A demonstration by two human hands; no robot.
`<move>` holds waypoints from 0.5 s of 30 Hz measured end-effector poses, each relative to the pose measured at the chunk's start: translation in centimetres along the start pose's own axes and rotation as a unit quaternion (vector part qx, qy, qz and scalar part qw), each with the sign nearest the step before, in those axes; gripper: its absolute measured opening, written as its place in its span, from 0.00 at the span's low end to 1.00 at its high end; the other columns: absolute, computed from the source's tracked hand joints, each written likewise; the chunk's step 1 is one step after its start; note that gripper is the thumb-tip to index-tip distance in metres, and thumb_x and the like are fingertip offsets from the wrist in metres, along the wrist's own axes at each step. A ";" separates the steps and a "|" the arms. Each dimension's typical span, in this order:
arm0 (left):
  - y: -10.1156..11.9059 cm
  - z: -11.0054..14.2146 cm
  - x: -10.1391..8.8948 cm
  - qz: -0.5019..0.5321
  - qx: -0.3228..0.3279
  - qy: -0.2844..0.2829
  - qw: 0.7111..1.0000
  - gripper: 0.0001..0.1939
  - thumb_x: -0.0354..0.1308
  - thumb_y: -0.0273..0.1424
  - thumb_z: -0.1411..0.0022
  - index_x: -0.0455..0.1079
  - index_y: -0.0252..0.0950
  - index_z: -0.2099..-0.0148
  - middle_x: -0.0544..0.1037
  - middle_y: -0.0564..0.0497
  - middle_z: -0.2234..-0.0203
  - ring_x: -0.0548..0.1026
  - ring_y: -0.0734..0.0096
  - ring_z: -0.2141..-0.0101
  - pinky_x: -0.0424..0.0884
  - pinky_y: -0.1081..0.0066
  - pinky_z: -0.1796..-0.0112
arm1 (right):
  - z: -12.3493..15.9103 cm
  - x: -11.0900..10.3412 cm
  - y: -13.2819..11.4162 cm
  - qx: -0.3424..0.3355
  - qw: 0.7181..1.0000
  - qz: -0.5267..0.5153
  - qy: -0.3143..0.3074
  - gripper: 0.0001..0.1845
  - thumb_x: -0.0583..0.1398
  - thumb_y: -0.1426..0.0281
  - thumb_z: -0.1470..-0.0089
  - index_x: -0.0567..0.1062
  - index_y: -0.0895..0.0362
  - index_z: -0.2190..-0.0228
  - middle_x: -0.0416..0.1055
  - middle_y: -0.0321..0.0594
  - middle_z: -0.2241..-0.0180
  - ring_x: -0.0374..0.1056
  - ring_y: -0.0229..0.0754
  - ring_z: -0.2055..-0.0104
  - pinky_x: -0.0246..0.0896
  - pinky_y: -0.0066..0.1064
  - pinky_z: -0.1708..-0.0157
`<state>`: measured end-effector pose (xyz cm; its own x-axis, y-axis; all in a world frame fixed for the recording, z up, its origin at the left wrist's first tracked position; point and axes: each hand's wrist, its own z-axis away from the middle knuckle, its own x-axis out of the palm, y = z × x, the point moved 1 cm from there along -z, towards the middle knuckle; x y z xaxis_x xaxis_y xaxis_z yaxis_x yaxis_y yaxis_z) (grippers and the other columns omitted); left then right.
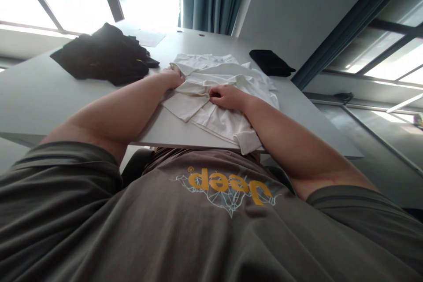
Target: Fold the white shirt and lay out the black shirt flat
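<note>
The fingertips of the left hand (174, 78) are partly covered by a raised flap of the white crumpled fabric garment (228, 121), and its full outline is lost in overlapping folds. Window glare washes out the pale flat sheet (150, 38) beyond the left hand.

Both forearms are extended forward over the white desk (33, 92) and angled inward. An edge of the garment is grasped by the left hand, palm down. Just nearer the body, a folded edge is pinched between thumb and curled fingers of the right hand (228, 97). The garment is spread beneath and around the 2 hands, its near corner reaching the desk's edge.

A heaped black fabric pile (105, 53) is placed left of the left hand; a folded black cloth bundle (269, 62) lies beyond the right hand, to its right. "Jeep" and "®" are printed in yellow, upside down, on the dark grey-brown short-sleeved T-shirt (198, 229).
</note>
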<state>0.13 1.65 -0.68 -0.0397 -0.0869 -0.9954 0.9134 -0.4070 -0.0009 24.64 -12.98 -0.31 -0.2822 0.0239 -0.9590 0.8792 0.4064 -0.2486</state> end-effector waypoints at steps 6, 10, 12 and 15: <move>0.5 0.2 0.0 0.014 0.045 0.046 0.998 0.31 0.46 0.50 0.09 0.64 0.40 0.17 0.72 0.52 0.27 0.69 0.66 0.42 0.60 0.64 0.35 | 0.1 0.0 -0.2 -0.005 1.000 0.006 0.026 0.11 0.64 0.64 0.40 0.85 0.54 0.60 0.85 0.42 0.61 0.75 0.49 0.59 0.65 0.35 0.54; 0.4 -0.2 0.2 0.023 0.077 0.085 0.993 0.28 0.50 0.48 0.11 0.71 0.41 0.21 0.74 0.54 0.30 0.71 0.63 0.41 0.62 0.63 0.36 | 0.3 -0.2 -0.5 -0.008 0.999 -0.006 0.047 0.11 0.64 0.63 0.40 0.84 0.55 0.60 0.84 0.43 0.62 0.74 0.50 0.60 0.65 0.36 0.55; 0.3 -0.2 0.1 0.034 0.072 0.094 0.992 0.31 0.50 0.51 0.14 0.73 0.42 0.22 0.74 0.51 0.30 0.71 0.56 0.38 0.65 0.58 0.36 | 0.3 -0.3 -0.5 -0.012 0.998 -0.018 0.060 0.12 0.64 0.63 0.39 0.84 0.56 0.61 0.83 0.43 0.63 0.73 0.49 0.61 0.65 0.36 0.55; 0.4 0.0 -0.5 0.098 0.058 0.082 0.990 0.40 0.51 0.57 0.21 0.64 0.47 0.16 0.74 0.45 0.28 0.66 0.42 0.29 0.65 0.50 0.33 | 0.2 -0.2 -0.3 -0.030 0.996 -0.037 0.075 0.12 0.63 0.63 0.39 0.83 0.57 0.61 0.82 0.42 0.65 0.72 0.48 0.62 0.66 0.37 0.55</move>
<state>0.48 1.55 -0.19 0.2084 -0.0306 -0.9776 0.8441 -0.4993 0.1956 24.51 -13.32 -0.05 -0.4031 0.1270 -0.9063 0.8311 0.4654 -0.3044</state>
